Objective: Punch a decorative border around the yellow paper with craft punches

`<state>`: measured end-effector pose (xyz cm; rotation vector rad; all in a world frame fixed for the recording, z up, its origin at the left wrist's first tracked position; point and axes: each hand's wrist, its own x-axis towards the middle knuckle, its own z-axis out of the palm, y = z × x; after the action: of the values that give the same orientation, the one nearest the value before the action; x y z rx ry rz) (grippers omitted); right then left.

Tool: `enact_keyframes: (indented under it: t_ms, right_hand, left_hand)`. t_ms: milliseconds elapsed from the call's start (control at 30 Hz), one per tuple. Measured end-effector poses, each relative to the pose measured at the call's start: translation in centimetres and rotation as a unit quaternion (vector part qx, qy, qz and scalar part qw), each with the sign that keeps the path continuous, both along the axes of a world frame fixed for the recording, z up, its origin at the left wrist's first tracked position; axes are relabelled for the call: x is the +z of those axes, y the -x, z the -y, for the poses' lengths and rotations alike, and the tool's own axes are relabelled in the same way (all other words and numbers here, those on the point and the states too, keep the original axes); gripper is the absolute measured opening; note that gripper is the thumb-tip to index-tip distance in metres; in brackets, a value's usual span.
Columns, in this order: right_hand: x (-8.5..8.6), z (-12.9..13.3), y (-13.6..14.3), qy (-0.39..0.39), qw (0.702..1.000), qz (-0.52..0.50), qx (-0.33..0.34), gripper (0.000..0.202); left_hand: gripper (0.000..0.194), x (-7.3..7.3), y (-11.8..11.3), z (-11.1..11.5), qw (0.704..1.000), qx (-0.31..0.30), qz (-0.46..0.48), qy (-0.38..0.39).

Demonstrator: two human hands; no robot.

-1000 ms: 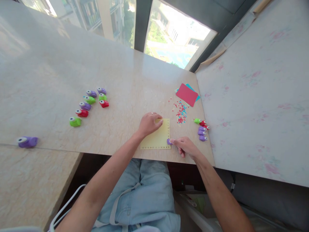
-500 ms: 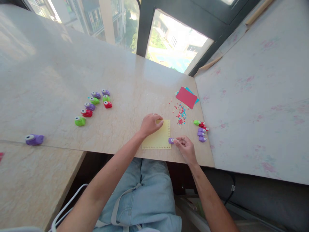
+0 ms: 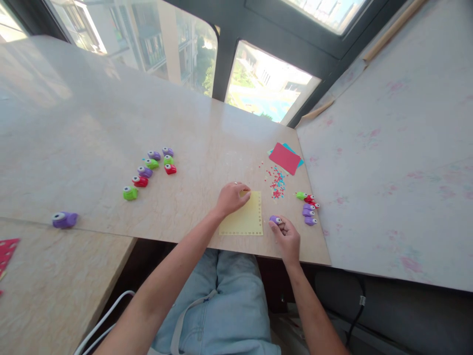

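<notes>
A sheet of yellow paper (image 3: 241, 221) lies on the table in front of me, with rows of small punched holes along its right and near edges. My left hand (image 3: 233, 198) rests over its far left part, thumb and fingers pinched at the far edge. Just right of the sheet, my right hand (image 3: 288, 238) grips a small purple craft punch (image 3: 274, 220) between thumb and fingers. The punch is apart from the paper. Red and blue punched-out bits (image 3: 277, 185) lie scattered beyond the right hand.
Red and blue cards (image 3: 284, 158) are stacked at the far right. Several punches (image 3: 309, 213) cluster by the right wall, and more punches (image 3: 145, 171) stand to the left. A lone purple punch (image 3: 65, 220) sits further left, near a red punched sheet (image 3: 6, 254).
My right hand has drawn the purple punch off the paper's right edge and turned it slightly, to the right. My left hand stays on the sheet. The view has tilted up slightly.
</notes>
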<state>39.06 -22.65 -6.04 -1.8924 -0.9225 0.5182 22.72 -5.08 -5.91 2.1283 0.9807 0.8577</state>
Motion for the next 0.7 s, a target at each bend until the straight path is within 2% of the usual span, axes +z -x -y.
enact_keyframes:
  t_ms: [133, 300, 400, 533, 600, 700]
  right_hand:
    - [0.3, 0.2, 0.6, -0.043, 0.995, -0.079, -0.046, 0.049]
    - [2.0, -0.7, 2.2, -0.104, 0.984, -0.127, -0.069, 0.042]
    - [3.2, -1.7, 2.8, -0.111, 0.979, -0.167, -0.039, 0.038]
    - [4.0, -2.8, 2.3, -0.034, 0.962, -0.271, 0.032, 0.034]
    - [4.1, -3.2, 1.8, -0.050, 0.967, -0.250, 0.012, 0.033]
    - [4.1, -3.6, 1.0, -0.158, 0.978, -0.109, -0.078, 0.034]
  left_hand:
    - [0.017, 0.1, 0.0, 0.0, 1.000, -0.003, -0.001, -0.002]
    - [0.016, 0.2, 0.0, 0.0, 1.000, -0.005, -0.003, 0.003]
    - [0.015, 0.3, 0.1, 0.0, 1.000, -0.008, -0.001, 0.005]
    - [0.016, 0.4, 0.1, 0.1, 1.000, -0.008, 0.000, 0.008]
    - [0.016, 0.5, 0.1, 0.1, 1.000, -0.008, 0.000, 0.009]
    - [0.016, 0.5, 0.1, 0.1, 1.000, -0.007, 0.002, 0.012]
